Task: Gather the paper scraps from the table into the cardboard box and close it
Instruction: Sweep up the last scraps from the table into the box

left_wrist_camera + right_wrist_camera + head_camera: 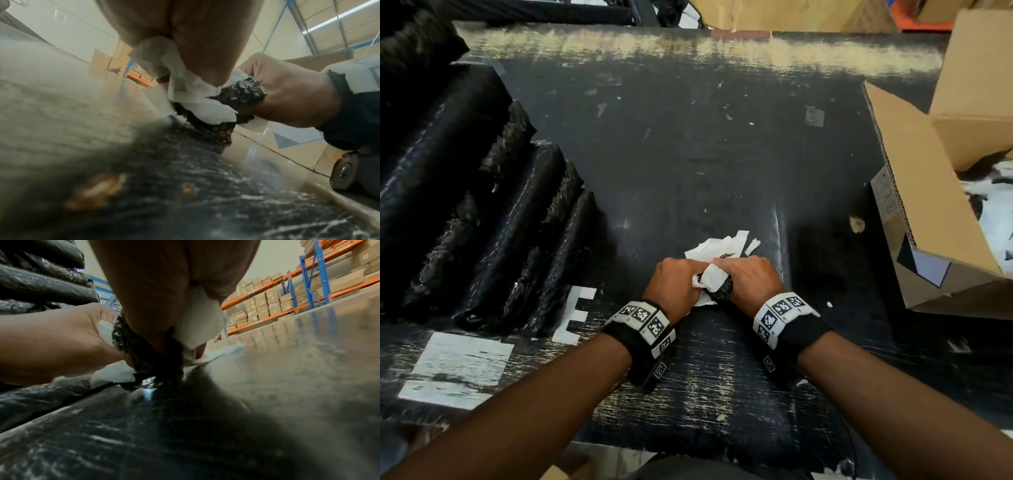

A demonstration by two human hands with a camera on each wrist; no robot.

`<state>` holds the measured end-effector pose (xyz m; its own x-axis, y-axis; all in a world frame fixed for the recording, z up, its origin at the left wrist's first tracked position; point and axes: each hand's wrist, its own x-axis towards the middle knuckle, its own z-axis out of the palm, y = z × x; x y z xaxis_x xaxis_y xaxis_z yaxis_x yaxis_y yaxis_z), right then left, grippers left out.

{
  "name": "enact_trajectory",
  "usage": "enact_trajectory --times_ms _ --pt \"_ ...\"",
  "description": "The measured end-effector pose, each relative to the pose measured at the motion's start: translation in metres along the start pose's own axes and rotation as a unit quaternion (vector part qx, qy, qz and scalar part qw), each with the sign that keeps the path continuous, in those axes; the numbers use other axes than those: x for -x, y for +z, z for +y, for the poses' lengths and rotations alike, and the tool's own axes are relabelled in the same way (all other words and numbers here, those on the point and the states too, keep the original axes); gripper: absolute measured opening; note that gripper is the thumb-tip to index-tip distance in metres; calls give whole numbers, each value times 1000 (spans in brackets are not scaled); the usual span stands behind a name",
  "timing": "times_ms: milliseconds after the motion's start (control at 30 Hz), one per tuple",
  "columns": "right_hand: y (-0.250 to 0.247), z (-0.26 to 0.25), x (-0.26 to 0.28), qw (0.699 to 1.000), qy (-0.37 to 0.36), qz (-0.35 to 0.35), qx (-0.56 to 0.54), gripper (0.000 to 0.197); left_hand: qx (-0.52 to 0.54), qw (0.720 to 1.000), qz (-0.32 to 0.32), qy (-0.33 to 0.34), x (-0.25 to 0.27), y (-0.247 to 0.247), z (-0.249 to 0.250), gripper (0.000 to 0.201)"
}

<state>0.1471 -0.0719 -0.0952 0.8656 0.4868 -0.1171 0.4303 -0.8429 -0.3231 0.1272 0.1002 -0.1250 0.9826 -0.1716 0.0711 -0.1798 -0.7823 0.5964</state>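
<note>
A bunch of white paper scraps [714, 251] mixed with crumpled black bubble wrap [720, 293] lies on the black table [722, 154], in the near middle. My left hand [676, 286] and right hand [748, 282] sit side by side on it, fingers curled round the bunch. In the left wrist view the white paper scraps [205, 110] and the black bubble wrap [240, 93] are squeezed between both hands. The right wrist view has the same paper scraps [197, 322] and wrap [144, 356] under my palm. The open cardboard box [914, 219] stands at the right, with white scraps inside.
Black wrapped rolls [465, 192] are stacked along the table's left side. White tape patches [462, 363] are stuck near the front left. Tiny paper bits [814, 114] dot the far tabletop. A second cardboard box [979, 85] stands behind the open one. Warehouse shelves [287, 293] are beyond.
</note>
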Motion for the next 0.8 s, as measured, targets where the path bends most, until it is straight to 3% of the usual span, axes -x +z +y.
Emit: enact_trajectory --times_ms 200,333,467,566,700,800 --pt "13 3 11 988 -27 129 -75 44 61 993 83 54 13 -4 7 20" --pt "18 3 16 984 -37 157 -78 57 83 989 96 74 18 -11 8 34" --pt "17 5 21 979 -28 186 -76 53 68 991 84 84 15 -12 11 28" --pt "8 9 19 985 30 160 -58 39 46 996 30 72 1 -8 19 18" --pt "1 22 9 993 97 62 -39 19 -22 997 -77 22 -24 3 27 30" --pt "3 26 4 990 117 51 -65 15 -51 995 -87 19 -28 10 25 25"
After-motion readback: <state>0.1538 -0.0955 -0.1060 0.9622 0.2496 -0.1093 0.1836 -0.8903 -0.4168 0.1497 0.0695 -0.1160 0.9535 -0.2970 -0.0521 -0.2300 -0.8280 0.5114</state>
